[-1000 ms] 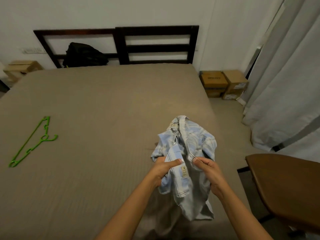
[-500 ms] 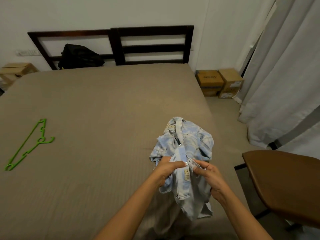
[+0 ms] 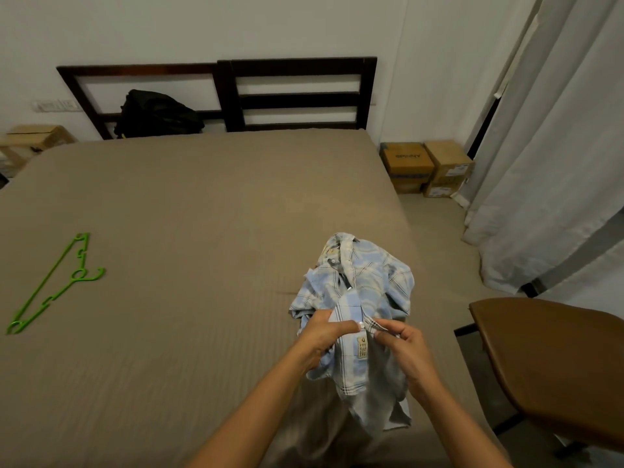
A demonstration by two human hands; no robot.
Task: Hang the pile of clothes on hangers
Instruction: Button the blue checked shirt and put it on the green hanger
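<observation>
Two hands meet at the near right edge of the bed (image 3: pixel 202 214), where the blue-and-white plaid shirt (image 3: pixel 371 285) sits in a bunched heap, its lower part raised off the cover and its tail hanging toward the person. The left hand (image 3: pixel 324 336) has thumb and curled fingers clamped on one front edge, right by a small button, and the right hand (image 3: pixel 405 346) pinches the facing edge between thumb and forefinger; a care label (image 3: pixel 361 346) shows between them. The cloth looks thin, light and limp, so it should fold wherever it is unsupported and slide through a loose grip. I judge the firmer holds to be the collar and shoulder seams (the collar lies at the far end of the heap), since those are what a hanger must fill. The front probably needs working at the buttons first. To the right, just beside the bed's corner, a brown seat (image 3: pixel 557 359) crowds the elbow room on that side. The green hanger (image 3: pixel 50 285) lies flat on the cover, well apart to the left, a long reach across the body. Nothing sits between it and the shirt. Farther off, cardboard boxes (image 3: pixel 425 167) stand on the floor by the pale curtain (image 3: pixel 557 163). A black bag (image 3: pixel 155 113) leans against the dark slatted headboard (image 3: pixel 297 92).
</observation>
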